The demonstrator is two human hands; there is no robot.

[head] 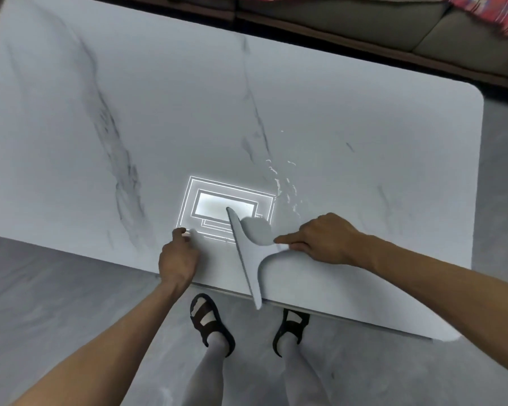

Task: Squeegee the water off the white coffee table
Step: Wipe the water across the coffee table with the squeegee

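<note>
The white marble-veined coffee table (188, 112) fills most of the view. A pale grey squeegee (247, 256) lies near its front edge, with the blade running front to back and its near tip past the edge. My right hand (320, 240) grips the squeegee's handle, index finger stretched along it. Streaks of water (285, 189) glisten just beyond and right of the blade. My left hand (178, 257) rests on the table to the left of the blade, fingers curled, holding nothing I can see.
A ceiling light's reflection (226, 209) shines on the tabletop behind the blade. A sofa (364, 22) with a red patterned cloth (487, 16) stands past the far edge. Grey floor (56, 303) and my sandalled feet (211, 320) lie below the near edge.
</note>
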